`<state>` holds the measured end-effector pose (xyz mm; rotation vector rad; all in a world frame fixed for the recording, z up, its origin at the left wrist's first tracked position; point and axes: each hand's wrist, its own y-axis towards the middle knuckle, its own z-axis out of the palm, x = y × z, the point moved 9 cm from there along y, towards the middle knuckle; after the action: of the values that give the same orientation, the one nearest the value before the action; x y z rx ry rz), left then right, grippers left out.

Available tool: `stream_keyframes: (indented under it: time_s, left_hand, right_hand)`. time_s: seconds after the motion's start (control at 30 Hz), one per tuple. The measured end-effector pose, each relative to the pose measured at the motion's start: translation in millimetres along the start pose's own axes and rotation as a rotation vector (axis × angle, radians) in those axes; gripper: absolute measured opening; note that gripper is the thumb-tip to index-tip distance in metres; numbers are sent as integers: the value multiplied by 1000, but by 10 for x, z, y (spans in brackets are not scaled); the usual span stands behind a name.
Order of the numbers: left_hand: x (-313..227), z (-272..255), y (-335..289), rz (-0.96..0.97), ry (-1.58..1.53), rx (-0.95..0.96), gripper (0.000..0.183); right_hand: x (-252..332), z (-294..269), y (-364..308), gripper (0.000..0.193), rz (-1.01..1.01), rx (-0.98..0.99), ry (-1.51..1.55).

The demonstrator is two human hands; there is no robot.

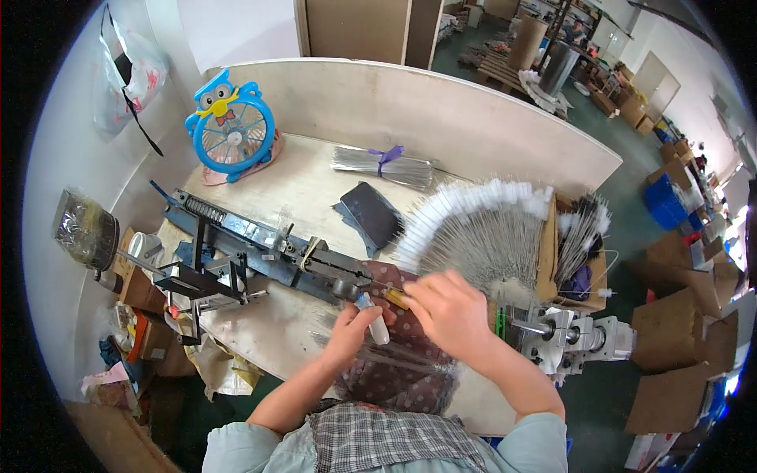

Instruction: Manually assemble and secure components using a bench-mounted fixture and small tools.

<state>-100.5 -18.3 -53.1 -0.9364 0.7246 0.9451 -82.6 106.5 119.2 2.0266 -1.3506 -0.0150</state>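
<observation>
My left hand (349,335) is closed around a white rod-shaped piece (379,330) with a bit of blue at its upper end. Just to the right, my right hand (451,309) has its fingers pinched together, slightly blurred; what they hold is hidden. A yellow piece (396,298) shows by its fingertips. Both hands are at the right end of a long dark metal bench device (272,251), beside a round metal part (344,289). Under them lies a brown dotted cloth (398,370), with thin wires spread across it. Many wire-stemmed brushes (481,229) with white heads fan out beyond my right hand.
A blue toy-shaped fan (234,138) stands at the back left. A tied wire bundle (384,165) and dark flat pads (369,217) lie on the bench. At right are a cardboard box (547,260) of brushes and a metal machine (579,339). A low wall (355,102) curves behind.
</observation>
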Motion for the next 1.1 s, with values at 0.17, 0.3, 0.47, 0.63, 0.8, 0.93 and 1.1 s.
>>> stream_keyframes:
  time_s: [0.17,0.3,0.47,0.63,0.8,0.93,1.1]
  left_hand:
    - [-93,48,2,118,421,52,21]
    - [31,-284,103,92,1022,-30,33]
    - [-272,-962,-185,145,328,-141,36]
    - [-146,-2684,-1213,287,-266,-921,51]
    - [-766,-3231,-1647,654,323,-1113,60]
    - [-451,-2790,-1197,401,-8,-932,35]
    - [-66,-2052,-550,-29,-463,-443,40]
  right_hand:
    - [-84,444,-558,13,7,172,66]
    - [-355,777,-463,26,59,70,-6]
    - [-409,940,-518,29,85,201,23]
    - [-392,947,-496,28,89,204,-4]
    - [-349,1025,-471,27,92,256,-33]
    - [-399,1033,-462,26,92,256,-53]
    - [-343,1017,-474,22,74,250,-80]
